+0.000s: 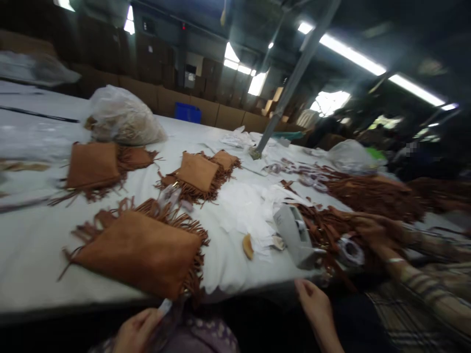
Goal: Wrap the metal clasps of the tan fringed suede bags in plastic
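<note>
My left hand (138, 331) is low in the view, at the table's front edge, its thumb and finger pinched on a small pale strip (165, 307). Just above the strip lies a brown fringed leather bag (138, 250), flat on the table with its corner at the edge. My right hand (314, 311) hangs in front of the edge, fingers loosely apart, with nothing visible in it. Nearest to it on the table is a grey-white tape dispenser-like device (294, 235). Blur hides finer detail.
Smaller fringed bags (198, 171) and another brown bag (91, 165) lie farther back. White paper sheets (246, 208) spread mid-table. A metal post (283, 98) rises from the table. On the right, a co-worker's hands (371, 230) are at a brown leather pile (375, 196).
</note>
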Motion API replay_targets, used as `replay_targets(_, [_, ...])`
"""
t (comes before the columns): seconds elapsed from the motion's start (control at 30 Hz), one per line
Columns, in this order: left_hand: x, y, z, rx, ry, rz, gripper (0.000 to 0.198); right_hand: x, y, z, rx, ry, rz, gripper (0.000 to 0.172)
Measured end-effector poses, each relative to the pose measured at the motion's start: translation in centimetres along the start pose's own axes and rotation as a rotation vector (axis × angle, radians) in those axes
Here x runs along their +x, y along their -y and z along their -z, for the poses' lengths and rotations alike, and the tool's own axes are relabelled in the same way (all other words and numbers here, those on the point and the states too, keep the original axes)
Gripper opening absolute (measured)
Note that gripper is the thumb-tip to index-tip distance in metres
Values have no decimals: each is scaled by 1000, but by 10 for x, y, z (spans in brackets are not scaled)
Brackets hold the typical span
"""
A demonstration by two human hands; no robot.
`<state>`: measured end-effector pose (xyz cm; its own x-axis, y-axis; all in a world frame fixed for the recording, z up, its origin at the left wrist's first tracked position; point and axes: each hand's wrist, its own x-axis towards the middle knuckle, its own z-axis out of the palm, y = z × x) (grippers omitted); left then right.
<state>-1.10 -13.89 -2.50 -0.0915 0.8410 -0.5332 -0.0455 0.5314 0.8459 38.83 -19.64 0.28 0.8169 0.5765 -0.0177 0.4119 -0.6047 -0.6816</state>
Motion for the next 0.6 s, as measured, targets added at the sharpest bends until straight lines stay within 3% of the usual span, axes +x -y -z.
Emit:
replay_targets(0.1, [10, 9, 9, 79, 159, -154, 50, -57, 42, -44, 186, 446, 118, 34])
replay_targets(0.2, [13, 8, 14, 155, 137, -191, 49, -119, 91, -79, 342, 835, 219, 34])
replay_targets(0.27, [10, 6, 13, 197, 114, -222, 47, -150, 116, -98, 419, 980, 258, 35])
replay_targets(0.4, [5, 4, 11, 290, 118, -329, 42, -176, 139, -133, 487, 1052, 298, 36])
replay_targets(0.6, [3, 0, 12, 282, 103, -337, 37, -184, 137, -161, 325, 879, 272, 47])
